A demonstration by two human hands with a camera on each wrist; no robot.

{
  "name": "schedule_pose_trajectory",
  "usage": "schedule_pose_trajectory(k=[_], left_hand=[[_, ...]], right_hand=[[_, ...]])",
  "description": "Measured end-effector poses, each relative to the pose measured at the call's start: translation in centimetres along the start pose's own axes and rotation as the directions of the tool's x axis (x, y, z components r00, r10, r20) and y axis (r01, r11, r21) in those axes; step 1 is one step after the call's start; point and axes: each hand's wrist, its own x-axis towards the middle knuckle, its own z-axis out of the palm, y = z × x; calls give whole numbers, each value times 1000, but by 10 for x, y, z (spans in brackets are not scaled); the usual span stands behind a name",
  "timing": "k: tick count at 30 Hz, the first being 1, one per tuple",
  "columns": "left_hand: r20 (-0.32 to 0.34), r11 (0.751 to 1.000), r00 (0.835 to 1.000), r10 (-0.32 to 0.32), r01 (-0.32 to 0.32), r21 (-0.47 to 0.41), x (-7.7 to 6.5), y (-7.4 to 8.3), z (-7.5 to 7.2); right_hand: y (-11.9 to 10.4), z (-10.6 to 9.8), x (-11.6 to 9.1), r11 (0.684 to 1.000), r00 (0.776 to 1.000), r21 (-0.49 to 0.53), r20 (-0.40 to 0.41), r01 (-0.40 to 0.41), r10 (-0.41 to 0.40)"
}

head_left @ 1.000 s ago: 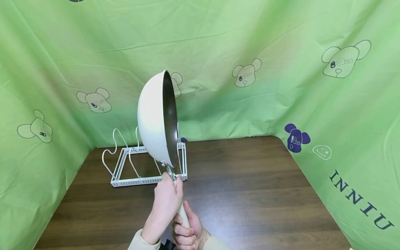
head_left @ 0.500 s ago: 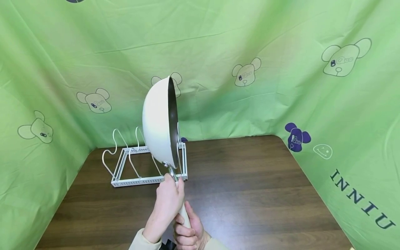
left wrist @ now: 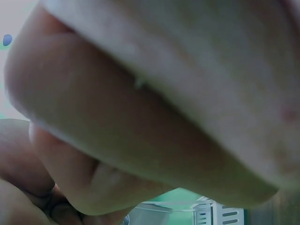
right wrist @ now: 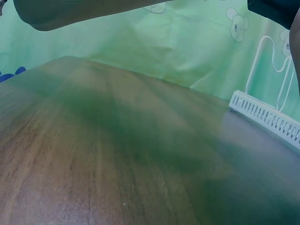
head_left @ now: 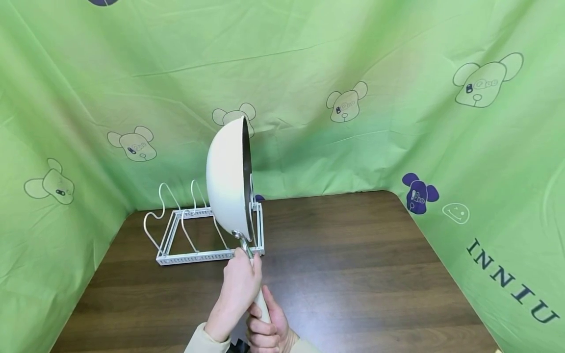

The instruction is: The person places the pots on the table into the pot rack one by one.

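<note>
A white wok (head_left: 227, 179) with a dark inside is held on edge, its opening facing right and its handle (head_left: 264, 311) slanting down toward the person. My left hand (head_left: 240, 282) grips the handle's upper end, just below the metal neck. Lower down, my right hand (head_left: 267, 326) wraps round the same handle, thumb pointing up along it. Behind and below the wok stands a white pan rack (head_left: 194, 256) with curved wire dividers; the wok overlaps its right end in the head view. Curled left fingers (left wrist: 84, 108) fill most of the left wrist view.
The rack rests on a brown wooden table (head_left: 344, 274), toward its back left. Green printed cloth (head_left: 291, 63) hangs round the table's back and sides. In the right wrist view, the rack's slotted rail (right wrist: 267, 115) shows at the right.
The wok has shifted right and slightly down over the rack's right end, turning more edge-on. Both hands moved a little right and down with the handle, keeping their grip.
</note>
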Motion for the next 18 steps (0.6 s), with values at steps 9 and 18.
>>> schedule_pose_trajectory(k=[9, 18], left_hand=[[27, 1000, 1000, -13, 13, 13, -1, -2, 3], [44, 1000, 999, -18, 17, 18, -1, -4, 6]], right_hand=[[1, -2, -2, 1000, 1000, -15, -2, 1, -1], [5, -3, -7, 1000, 1000, -1, -23, 8, -8]])
